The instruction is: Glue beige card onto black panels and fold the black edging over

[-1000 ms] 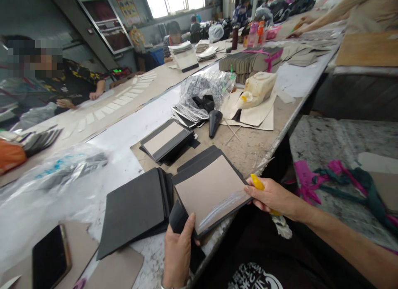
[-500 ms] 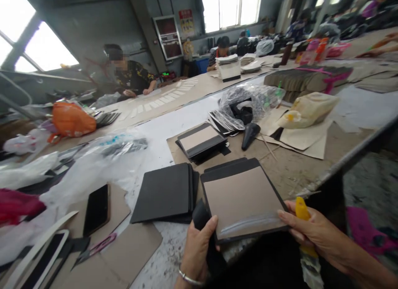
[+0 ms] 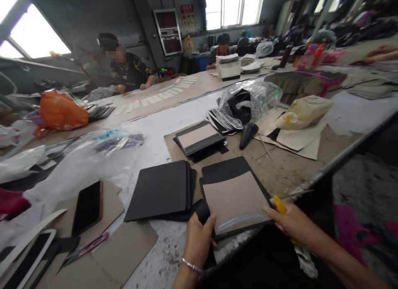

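A black panel with a beige face (image 3: 233, 197) is held at its near edge, a shiny smear running along that edge. My left hand (image 3: 199, 235) is closed on its lower left corner, thumb on top. A black strip (image 3: 201, 210) curls up beside that hand. My right hand (image 3: 289, 218) pinches the lower right corner and also has a yellow-handled brush (image 3: 280, 204) in its grip. The brush's pale, caked end hangs below the hand. Another black panel (image 3: 224, 166) shows behind the held one. To the left lies a stack of black panels (image 3: 158, 189).
Farther back are a smaller panel stack (image 3: 199, 137), a black cone-shaped object (image 3: 248, 135) and a clear plastic bag (image 3: 248, 102). A phone (image 3: 88, 206) and pink-handled snips (image 3: 90, 244) lie at left. A co-worker (image 3: 130, 73) sits across the table.
The held panel has come slightly nearer to me, showing more of the black panel behind. Both hands keep their grip. The whole view has shifted a little, so things appear farther left.
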`<state>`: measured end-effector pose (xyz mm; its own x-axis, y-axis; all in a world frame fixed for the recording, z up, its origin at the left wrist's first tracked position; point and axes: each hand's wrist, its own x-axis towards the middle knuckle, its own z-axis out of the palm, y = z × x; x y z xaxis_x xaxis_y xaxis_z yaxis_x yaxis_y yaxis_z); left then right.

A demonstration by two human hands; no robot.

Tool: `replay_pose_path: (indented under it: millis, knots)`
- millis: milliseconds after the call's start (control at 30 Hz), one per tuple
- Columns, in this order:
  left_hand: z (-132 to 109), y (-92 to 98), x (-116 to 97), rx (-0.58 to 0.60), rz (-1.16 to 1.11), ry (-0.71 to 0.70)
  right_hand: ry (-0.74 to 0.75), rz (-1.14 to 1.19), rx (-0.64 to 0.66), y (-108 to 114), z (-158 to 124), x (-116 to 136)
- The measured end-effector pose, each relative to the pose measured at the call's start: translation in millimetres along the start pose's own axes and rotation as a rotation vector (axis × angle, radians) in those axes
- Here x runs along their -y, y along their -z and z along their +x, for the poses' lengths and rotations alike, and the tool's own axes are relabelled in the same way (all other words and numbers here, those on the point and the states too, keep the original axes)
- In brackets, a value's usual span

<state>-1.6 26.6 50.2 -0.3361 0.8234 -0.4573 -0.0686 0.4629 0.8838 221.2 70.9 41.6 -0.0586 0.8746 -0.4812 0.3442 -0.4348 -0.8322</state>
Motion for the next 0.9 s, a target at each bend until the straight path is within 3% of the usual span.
replay_pose_path:
  millis: [233,400,567,633,767,900]
  knots:
    - [1.3,-3.5,-11.6,0.014,0.255,0.063,0.105,-0.251,-0.056,4.4,2.3,4.0]
    - [9.4,1.6,-10.7,0.058,0.456,0.049,0.132,-0.415,-0.003,8.8,4.9,10.3]
    - [6.2,9.4,-6.9,-0.156,0.729,-0.289,0.068,-0.457,0.023,8.9,8.1,11.1]
    - [2.7,9.8,-8.7,-0.206,0.724,-0.404,0.061,-0.484,0.019,9.0,8.9,10.5]
    - [7.8,5.1,-11.9,-0.051,0.597,-0.652,0.061,-0.524,0.053,10.3,7.7,11.8]
    - [25.9,-0.2,0.2,0.169,0.735,-0.883,0.063,-0.560,0.049,9.9,5.5,14.9]
